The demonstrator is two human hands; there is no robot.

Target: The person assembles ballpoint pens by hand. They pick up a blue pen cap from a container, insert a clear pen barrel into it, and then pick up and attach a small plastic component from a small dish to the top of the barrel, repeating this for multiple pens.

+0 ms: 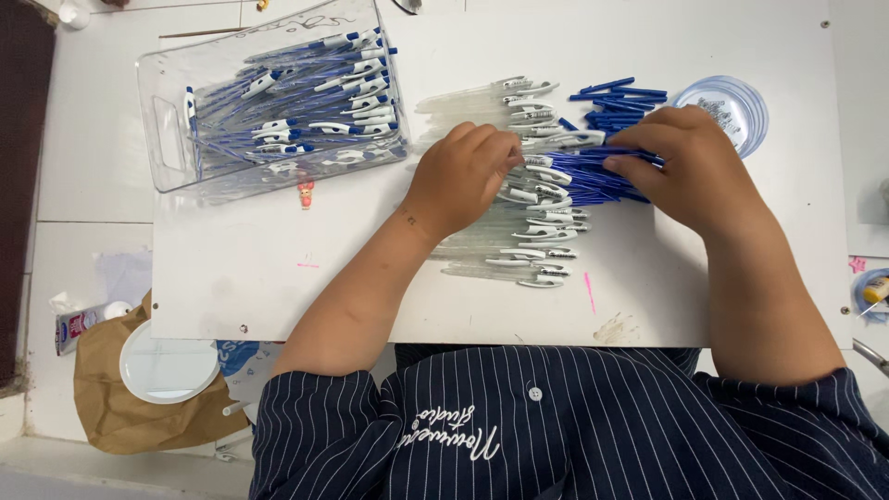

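Note:
My left hand point(460, 178) rests on a row of clear pen barrels point(528, 231) with white clips, its fingers pinching one barrel point(567, 140). My right hand point(690, 162) lies over a pile of blue pen refills point(602, 176), its fingertips holding refills against the open end of that barrel. More blue refills point(616, 97) lie just beyond. A clear plastic bin point(167, 130) at the upper left holds several assembled blue and white pens point(315, 102).
The white board point(278, 268) bears all the parts. A round clear lid point(741, 106) lies past my right hand. On the floor at lower left sit a brown paper bag point(111, 398), a white plate point(167, 366) and a tube point(79, 324).

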